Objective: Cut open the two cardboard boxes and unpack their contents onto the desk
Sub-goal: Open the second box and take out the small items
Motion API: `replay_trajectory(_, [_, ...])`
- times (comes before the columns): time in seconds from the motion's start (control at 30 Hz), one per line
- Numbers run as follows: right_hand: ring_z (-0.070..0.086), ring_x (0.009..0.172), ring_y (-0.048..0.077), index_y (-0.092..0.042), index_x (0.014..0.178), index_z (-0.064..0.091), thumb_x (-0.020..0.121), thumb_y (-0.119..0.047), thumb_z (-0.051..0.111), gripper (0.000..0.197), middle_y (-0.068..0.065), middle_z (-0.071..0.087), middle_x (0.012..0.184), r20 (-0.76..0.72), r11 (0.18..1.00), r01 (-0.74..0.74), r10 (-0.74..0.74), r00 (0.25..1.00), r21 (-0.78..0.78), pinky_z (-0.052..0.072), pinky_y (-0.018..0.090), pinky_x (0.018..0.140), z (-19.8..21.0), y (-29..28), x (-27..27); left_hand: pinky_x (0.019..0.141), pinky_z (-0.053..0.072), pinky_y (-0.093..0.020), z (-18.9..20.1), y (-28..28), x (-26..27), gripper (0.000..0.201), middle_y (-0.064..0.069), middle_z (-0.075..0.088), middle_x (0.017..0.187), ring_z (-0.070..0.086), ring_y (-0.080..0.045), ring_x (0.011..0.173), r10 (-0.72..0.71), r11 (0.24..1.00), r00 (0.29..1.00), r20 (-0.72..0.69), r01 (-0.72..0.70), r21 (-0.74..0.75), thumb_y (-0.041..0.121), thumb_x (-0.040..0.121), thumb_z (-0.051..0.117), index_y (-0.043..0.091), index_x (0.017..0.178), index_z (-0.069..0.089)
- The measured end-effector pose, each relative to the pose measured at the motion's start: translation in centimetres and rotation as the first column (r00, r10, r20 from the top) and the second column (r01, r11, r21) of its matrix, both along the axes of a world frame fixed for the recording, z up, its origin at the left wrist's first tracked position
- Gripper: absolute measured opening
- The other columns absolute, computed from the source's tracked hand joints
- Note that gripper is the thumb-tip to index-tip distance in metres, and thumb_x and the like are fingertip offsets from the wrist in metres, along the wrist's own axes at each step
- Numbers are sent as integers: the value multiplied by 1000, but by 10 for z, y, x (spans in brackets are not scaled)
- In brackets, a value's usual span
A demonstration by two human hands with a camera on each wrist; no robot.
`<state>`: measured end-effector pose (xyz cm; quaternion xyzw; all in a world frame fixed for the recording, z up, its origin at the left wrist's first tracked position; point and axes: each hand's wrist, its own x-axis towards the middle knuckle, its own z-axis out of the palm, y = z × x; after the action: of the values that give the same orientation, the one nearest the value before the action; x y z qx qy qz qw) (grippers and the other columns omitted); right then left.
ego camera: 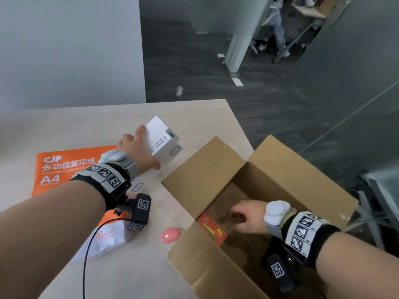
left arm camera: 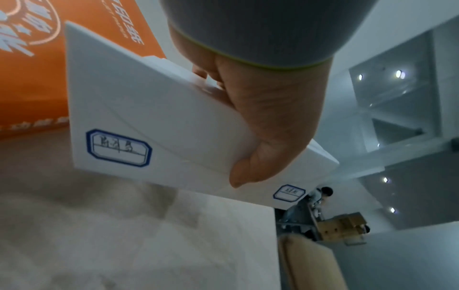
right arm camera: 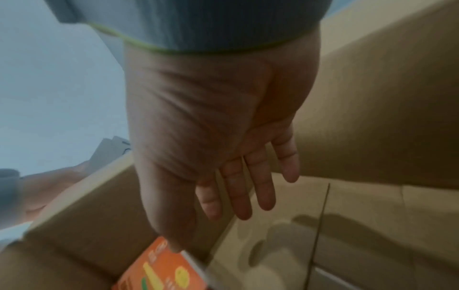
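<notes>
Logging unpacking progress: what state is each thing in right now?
cardboard box: open, flaps spread
white boxes: two stacked, held above the desk
left hand: grips the white boxes
right hand: inside the cardboard box, fingers straight, holding nothing
orange packet: in the cardboard box, leaning on its wall
A4 paper ream: flat on desk
pink oval object: on desk

Bare forearms; black wristbands (ego camera: 306,236) with square-coded tags; grey green-edged cuffs (left arm camera: 261,29); black cable (ego camera: 90,244).
</notes>
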<state>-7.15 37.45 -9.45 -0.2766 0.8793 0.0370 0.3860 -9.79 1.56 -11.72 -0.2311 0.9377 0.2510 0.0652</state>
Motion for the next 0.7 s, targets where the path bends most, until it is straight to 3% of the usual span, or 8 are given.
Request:
replay_trajectory(0.1, [55, 124, 17, -33, 150, 40, 82, -55, 71, 77, -3, 53, 138, 50, 994, 39, -34, 998, -104, 42, 22, 94, -11, -8, 9, 88, 47, -52, -12, 8, -10, 121, -6, 43, 123, 43, -31, 114, -90, 992, 991, 96, 98, -82, 46, 49, 81, 43, 144, 6])
replay_trajectory(0.17, [54, 126, 18, -41, 149, 32, 72, -63, 71, 89, -4, 49, 142, 52, 982, -16, 26, 998, -186, 45, 29, 100, -16, -15, 10, 84, 43, -45, -17, 16, -20, 115, -5, 41, 124, 43, -30, 118, -168, 965, 970, 177, 199, -172, 44, 57, 80, 41, 144, 5])
replay_trajectory(0.23, [52, 127, 21, -45, 146, 28, 67, -64, 73, 93, -6, 42, 147, 17, 967, -142, 149, 989, -214, 45, 33, 103, -19, -20, 15, 90, 39, -45, -23, 24, -22, 106, -6, 41, 124, 44, -29, 118, -216, 916, 954, 210, 272, -294, 40, 62, 76, 37, 145, 9])
replay_trajectory(0.3, [51, 128, 27, -46, 147, 25, 66, -61, 78, 99, -6, 35, 150, -20, 947, -245, 247, 969, -205, 45, 41, 103, -26, -24, 17, 95, 35, -42, -38, 26, -25, 99, -4, 39, 115, 44, -26, 112, -258, 850, 938, 232, 335, -407, 39, 62, 71, 35, 144, 15])
replay_trajectory(0.4, [48, 128, 31, -46, 150, 19, 63, -58, 81, 107, -5, 29, 152, -39, 928, -322, 320, 947, -186, 48, 48, 102, -35, -27, 18, 94, 33, -40, -57, 24, -34, 100, -1, 31, 103, 43, -23, 105, -299, 786, 921, 251, 387, -482, 40, 57, 68, 35, 143, 18])
replay_trajectory(0.47, [49, 127, 31, -46, 150, 19, 65, -54, 79, 105, -4, 30, 152, -28, 924, -328, 329, 944, -197, 49, 49, 100, -36, -26, 19, 99, 32, -44, -66, 22, -43, 105, -3, 35, 111, 42, -25, 109, -325, 770, 907, 268, 418, -482, 42, 59, 68, 34, 146, 10])
replay_trajectory(0.57, [55, 119, 31, -43, 146, 24, 71, -55, 58, 83, -2, 37, 146, -102, 908, -338, 322, 941, -249, 53, 48, 91, -38, -28, 25, 111, 25, -53, -74, 18, -50, 119, -6, 34, 127, 36, -29, 125, -334, 757, 900, 279, 433, -490, 54, 59, 70, 31, 154, 1])
replay_trajectory(0.7, [57, 115, 29, -33, 145, 30, 58, -47, 78, 100, -1, 29, 143, -162, 895, -414, 389, 907, -169, 56, 47, 82, -50, -23, 31, 121, 3, -62, -76, 17, -50, 136, -10, 7, 165, 4, -34, 154, -329, 806, 910, 254, 411, -427, 75, 61, 74, 35, 157, -13])
